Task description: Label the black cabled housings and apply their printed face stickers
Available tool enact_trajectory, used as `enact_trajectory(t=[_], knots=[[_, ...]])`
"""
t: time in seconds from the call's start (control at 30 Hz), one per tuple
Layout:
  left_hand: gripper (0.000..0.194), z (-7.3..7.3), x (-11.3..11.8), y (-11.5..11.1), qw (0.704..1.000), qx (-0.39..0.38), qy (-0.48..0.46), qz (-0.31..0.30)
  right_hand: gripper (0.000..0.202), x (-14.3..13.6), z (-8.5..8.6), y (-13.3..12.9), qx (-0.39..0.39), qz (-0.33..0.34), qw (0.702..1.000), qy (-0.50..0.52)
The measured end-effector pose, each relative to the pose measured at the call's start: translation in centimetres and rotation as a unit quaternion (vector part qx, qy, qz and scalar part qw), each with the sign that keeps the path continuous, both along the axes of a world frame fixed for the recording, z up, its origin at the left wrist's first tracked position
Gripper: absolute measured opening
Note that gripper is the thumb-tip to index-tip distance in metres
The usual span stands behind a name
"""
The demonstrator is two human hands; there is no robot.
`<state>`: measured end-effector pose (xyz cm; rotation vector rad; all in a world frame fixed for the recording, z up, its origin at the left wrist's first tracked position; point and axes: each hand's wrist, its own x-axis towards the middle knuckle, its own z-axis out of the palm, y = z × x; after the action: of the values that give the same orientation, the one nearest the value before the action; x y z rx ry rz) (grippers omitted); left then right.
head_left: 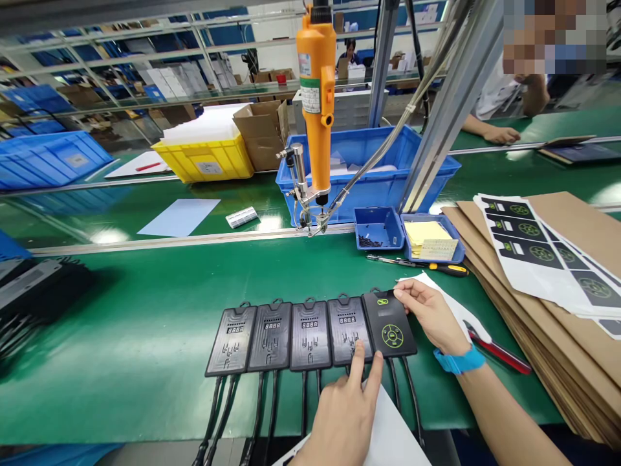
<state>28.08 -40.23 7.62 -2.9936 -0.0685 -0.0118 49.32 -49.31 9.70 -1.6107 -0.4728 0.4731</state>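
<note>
Several black control boxes with cables stand in a row on the green bench. The rightmost box (389, 323) carries a dark label with a yellow-green ring of buttons; a box beside it (348, 323) shows bare display digits and switches. My left hand (347, 408) reaches up from below, two fingers spread, their tips at the lower edges of these two boxes. At the labelled box's upper right corner is my right hand (429, 314), wearing a blue wristband, thumb and forefinger pressed together there. What the pinch holds is too small to make out.
An orange electric screwdriver (317, 103) hangs overhead. Behind are a small blue screw tray (378, 230) and a yellow-paper tray (431, 238). Label sheets (528, 246) lie on cardboard (557, 356) at right, near a red-handled tool (502, 353). Another person's hand (502, 134) rests farther back.
</note>
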Motion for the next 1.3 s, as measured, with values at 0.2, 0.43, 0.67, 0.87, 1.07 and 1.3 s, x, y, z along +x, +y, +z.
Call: enact_trajectory(t=[0.2, 0.43, 0.67, 0.87, 1.07, 1.3], knots=[[0.078, -0.4, 0.0, -0.3, 1.0, -0.001, -0.015, 0.011, 0.04, 0.1, -0.3, 0.0, -0.01, 0.0, 1.0, -0.014], [0.079, -0.6, 0.0, -0.3, 1.0, -0.001, -0.013, 0.01, 0.04, 0.1, -0.5, 0.1, -0.024, 0.0, 0.999, -0.032], [0.08, -0.6, 0.2, -0.4, 1.0, 0.012, -0.015, 0.013, 0.041, 0.1, -0.9, 0.0, -0.034, 0.001, 0.998, -0.045], [0.079, -0.9, 0.2, -0.4, 1.0, 0.016, -0.02, 0.009, 0.044, 0.1, -0.9, 0.1, -0.037, 0.005, 0.997, -0.066], [0.076, -0.9, 0.1, -0.3, 0.999, 0.017, -0.045, 0.012, 0.042, 0.3, -1.2, 0.1, -0.049, 0.011, 0.994, -0.092], [0.076, -0.9, 0.1, -0.4, 0.998, 0.011, -0.061, 0.011, 0.035, 0.3, -1.9, 0.1, -0.084, 0.003, 0.987, -0.135]])
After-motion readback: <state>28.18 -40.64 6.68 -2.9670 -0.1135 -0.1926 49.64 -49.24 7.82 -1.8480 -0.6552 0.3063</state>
